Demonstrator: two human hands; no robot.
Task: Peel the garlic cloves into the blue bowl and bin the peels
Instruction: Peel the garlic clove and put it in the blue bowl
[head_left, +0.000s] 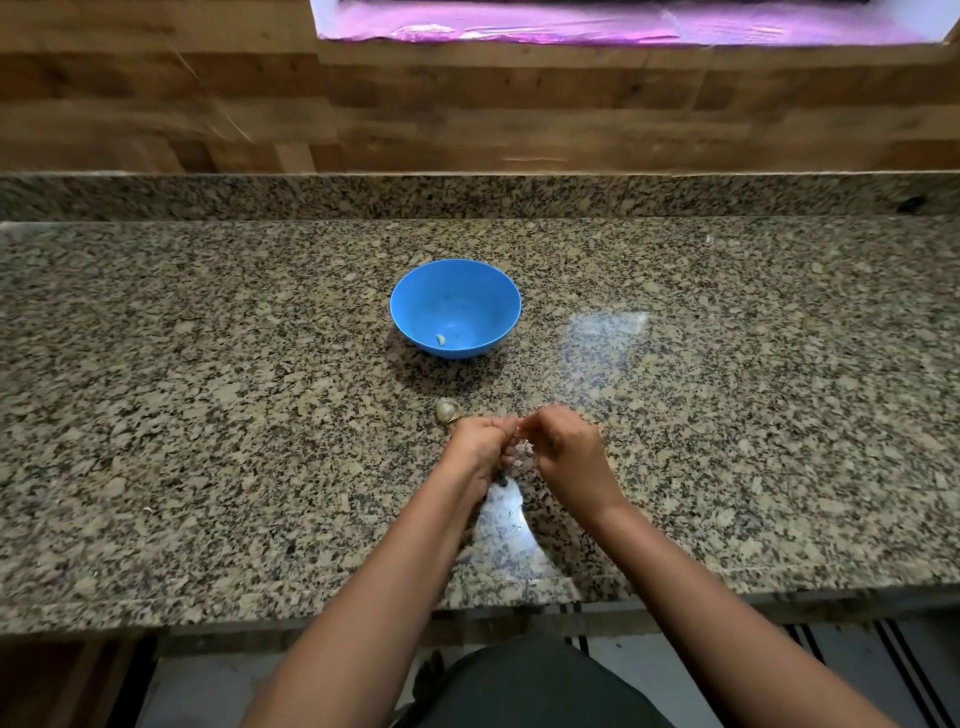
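The left hand (480, 444) was seen with its fingers curled tightly round something small, and the right hand (563, 447) was bent at the knuckles with its fingertips pinched in against the left's. Between them a pale fleck, the held clove (521, 447), could be made out. It was too blurred for clove to be told from skin, so peeling was only judged to be the step in hand. Both hands were held on the near side of the blue bowl (455, 306), well apart from it and slightly to its right.

The task was judged to be at an early stage. One pale yellowish piece (440, 340) lay inside the blue bowl, low on its near left wall — taken to be a peeled clove already dropped in. One loose clove (448, 409), with its papery skin on, lay on the granite counter (208, 415) between the bowl and the left hand, closer to the hand. That clove and the one being worked remained to be finished, and the peels remained to be binned.

Counted from left to right: one piece in the bowl, one unpeeled clove on the counter, one blue bowl, one clove in the hands. No bin was in view — and loose peel could not be counted against the speckled stone.
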